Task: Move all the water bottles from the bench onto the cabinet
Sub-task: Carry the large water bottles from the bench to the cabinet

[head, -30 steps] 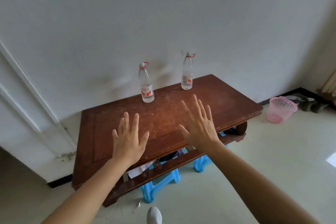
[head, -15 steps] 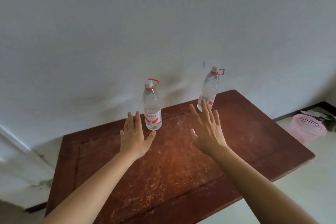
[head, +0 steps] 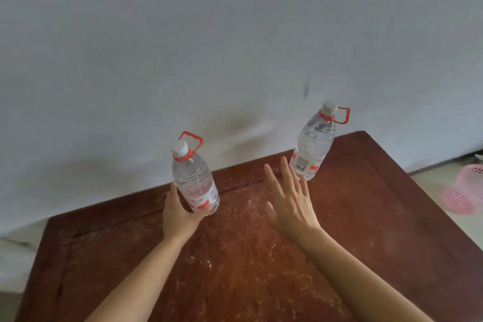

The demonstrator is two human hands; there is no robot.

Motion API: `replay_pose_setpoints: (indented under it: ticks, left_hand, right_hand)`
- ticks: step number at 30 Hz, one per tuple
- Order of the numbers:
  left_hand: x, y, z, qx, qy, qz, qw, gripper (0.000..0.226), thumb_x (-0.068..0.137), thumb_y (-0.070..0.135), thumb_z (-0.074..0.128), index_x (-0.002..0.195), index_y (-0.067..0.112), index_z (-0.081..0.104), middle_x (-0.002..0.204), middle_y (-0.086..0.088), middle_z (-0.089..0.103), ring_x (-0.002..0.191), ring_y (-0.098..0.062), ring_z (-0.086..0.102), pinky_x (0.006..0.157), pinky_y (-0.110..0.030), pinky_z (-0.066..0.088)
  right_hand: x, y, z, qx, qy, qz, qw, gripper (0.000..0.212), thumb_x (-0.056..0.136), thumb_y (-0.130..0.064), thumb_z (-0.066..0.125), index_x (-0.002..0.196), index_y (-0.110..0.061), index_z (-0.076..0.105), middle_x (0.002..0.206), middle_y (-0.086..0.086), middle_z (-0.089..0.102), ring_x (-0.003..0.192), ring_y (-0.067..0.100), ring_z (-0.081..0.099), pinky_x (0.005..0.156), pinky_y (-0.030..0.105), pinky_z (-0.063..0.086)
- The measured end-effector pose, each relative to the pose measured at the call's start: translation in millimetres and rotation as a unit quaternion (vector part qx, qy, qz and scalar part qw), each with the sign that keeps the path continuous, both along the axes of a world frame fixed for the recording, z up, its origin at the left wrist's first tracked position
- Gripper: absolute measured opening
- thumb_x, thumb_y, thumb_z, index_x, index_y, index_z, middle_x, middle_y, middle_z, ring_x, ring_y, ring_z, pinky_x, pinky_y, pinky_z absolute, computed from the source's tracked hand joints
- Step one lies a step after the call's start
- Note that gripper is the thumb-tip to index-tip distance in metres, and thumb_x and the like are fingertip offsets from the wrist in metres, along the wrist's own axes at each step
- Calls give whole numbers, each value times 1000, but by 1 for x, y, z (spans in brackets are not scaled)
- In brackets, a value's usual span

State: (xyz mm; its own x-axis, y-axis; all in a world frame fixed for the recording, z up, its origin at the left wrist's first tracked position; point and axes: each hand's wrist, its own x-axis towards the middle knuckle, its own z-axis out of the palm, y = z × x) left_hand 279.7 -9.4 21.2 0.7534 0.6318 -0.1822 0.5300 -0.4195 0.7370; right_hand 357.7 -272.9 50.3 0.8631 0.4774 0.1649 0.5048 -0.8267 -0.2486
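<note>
left hand [head: 180,215] now grips left bottle [head: 194,183] | right hand [head: 290,204] still spread flat

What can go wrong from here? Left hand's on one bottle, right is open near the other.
1. The left hand grips the left bottle low, around its label. The tall upper part may tip or slip when lifted.
2. The right hand is open, its straight fingers close to the base of the right bottle. A poke instead of a wrap could topple it on the bench.
</note>
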Motion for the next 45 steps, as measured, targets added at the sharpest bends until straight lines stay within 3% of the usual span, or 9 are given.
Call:
replay_pose_setpoints:
  ticks: [2, 8, 14, 19, 23, 25, 29, 36, 45]
  left_hand:
    - [18, -7, -4, -34, -70, 51, 996, 100, 50, 58, 91, 135, 30, 47, 132, 0, 61, 120, -24, 59, 102, -49, 48]
    - [59, -39, -3, -38, -94, 165, 981, 89, 60, 39, 94, 131, 15, 45, 126, -9, 63, 115, -35, 60, 94, -38, 45]
    - [51, -51, 8, 141, -32, -32, 989, 69, 52, 41, 85, 112, 27, 55, 100, 0, 70, 92, -31, 67, 71, -36, 53]
    - [21, -72, -13, 263, -3, -164, 951, 58, 55, 31, 78, 109, 26, 55, 93, 6, 65, 88, -22, 65, 72, -38, 54]
    - [6, -79, -37, 288, 37, -229, 929, 63, 73, 34, 68, 130, 30, 41, 123, 3, 62, 119, -27, 56, 99, -53, 46]
    - [-1, -80, -41, 302, 61, -234, 922, 73, 71, 35, 74, 136, 29, 43, 129, 4, 61, 125, -27, 55, 105, -57, 42]
    - [-14, -79, -34, 334, 59, -221, 914, 83, 61, 40, 85, 134, 29, 47, 128, 5, 63, 121, -28, 57, 100, -58, 41]
    - [-21, -45, -51, 345, 150, -242, 895, 106, 59, 75, 74, 148, 36, 29, 151, -5, 44, 143, -35, 36, 105, -75, 24]
    - [-36, -51, -43, 326, 86, -244, 909, 90, 52, 56, 85, 130, 30, 49, 122, 1, 54, 119, -26, 48, 81, -56, 51]
  right_hand:
    - [8, -10, -4, 4, 4, -1, 1000, 102, 88, -33, 67, 162, -28, -2, 168, 18, -3, 154, 39, 11, 121, 56, 12]
    - [19, -64, 0, 15, 7, -35, 999, 101, 88, -31, 67, 162, -29, -2, 169, 15, -5, 155, 36, 7, 121, 56, 12]
    - [29, -60, 29, 24, -85, 34, 996, 111, 79, -33, 80, 162, -24, 6, 168, 21, 0, 154, 41, 8, 119, 65, 18]
    - [9, -17, 41, -116, -206, 228, 944, 120, 74, -35, 82, 162, -30, 1, 168, 21, -8, 153, 46, 5, 119, 70, 8]
    - [-1, 10, 24, -293, -90, 229, 924, 131, 72, -35, 89, 160, -31, -9, 167, 21, -6, 149, 50, 17, 114, 67, 29]
    - [0, 15, 18, -302, -6, 188, 935, 131, 74, -26, 90, 157, -35, -12, 161, 22, 20, 129, 46, 49, 93, 54, 55]
    - [1, 17, 9, -281, 37, 200, 938, 119, 79, -20, 86, 155, -39, -3, 129, 12, 57, 97, 27, 67, 74, 36, 58]
    - [-2, 10, -1, -264, 83, 192, 942, 112, 83, -19, 81, 155, -45, -1, 156, 7, 32, 105, 31, 66, 72, 36, 56]
    - [-31, -7, -22, -224, 84, 149, 959, 119, 81, -8, 78, 153, -46, -9, 157, 15, 27, 121, 38, 53, 92, 52, 54]
